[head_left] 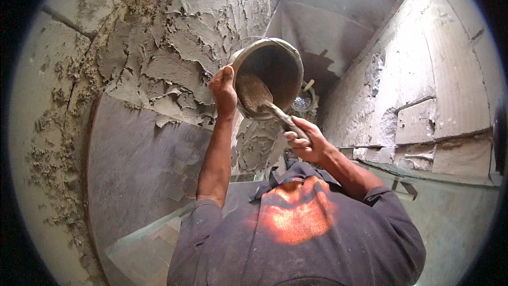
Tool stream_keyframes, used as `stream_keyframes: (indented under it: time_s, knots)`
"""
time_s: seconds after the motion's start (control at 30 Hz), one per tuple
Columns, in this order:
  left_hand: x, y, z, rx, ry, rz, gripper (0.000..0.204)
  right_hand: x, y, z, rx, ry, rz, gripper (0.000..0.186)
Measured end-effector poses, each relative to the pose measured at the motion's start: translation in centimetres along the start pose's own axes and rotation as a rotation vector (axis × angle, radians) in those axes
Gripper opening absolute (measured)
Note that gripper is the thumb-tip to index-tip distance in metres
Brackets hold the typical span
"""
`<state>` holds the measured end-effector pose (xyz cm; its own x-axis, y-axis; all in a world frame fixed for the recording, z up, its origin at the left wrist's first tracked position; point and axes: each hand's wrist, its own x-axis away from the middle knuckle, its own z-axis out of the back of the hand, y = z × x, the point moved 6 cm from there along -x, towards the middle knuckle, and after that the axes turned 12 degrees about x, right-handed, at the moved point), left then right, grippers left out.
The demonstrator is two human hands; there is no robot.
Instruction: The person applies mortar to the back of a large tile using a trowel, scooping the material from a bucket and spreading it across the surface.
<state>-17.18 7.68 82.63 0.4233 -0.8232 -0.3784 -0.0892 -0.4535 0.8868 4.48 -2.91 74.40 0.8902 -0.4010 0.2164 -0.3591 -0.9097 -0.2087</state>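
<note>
My left hand (224, 89) grips the left side of a round bucket (284, 66), which is tilted so that its mouth shows. A thin wire handle arcs over the far rim. My right hand (308, 141) is closed around the handle of a trowel (254, 91). The trowel's flat, mortar-smeared blade lies inside the bucket, against its lower left wall. Grey-brown residue coats the inside of the bucket; how much material it holds cannot be made out in the shadow.
Beyond the bucket stands a smaller container (303, 101) with a light-coloured handle sticking out. Rough, flaking mortar (174, 37) covers the surface at the upper left, above a smooth grey panel (143, 159). Large pale slabs (418, 122) line the right side.
</note>
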Motion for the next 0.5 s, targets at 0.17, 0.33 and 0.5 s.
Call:
stream_keyframes:
  time_s: [0.17,0.33,0.5]
  knots:
    - [0.6,-5.2,2.9,0.188,0.309,0.161,0.030,3.9,-0.5,-1.3,0.180,0.159,0.150,0.042]
    - [1.2,-6.3,0.4,0.329,0.449,0.315,0.030,7.7,-5.0,-0.7,1.610,0.744,0.662,0.051]
    - [0.9,-8.8,-1.0,0.491,0.575,0.431,0.032,8.4,-3.0,2.9,2.200,0.996,0.731,0.057]
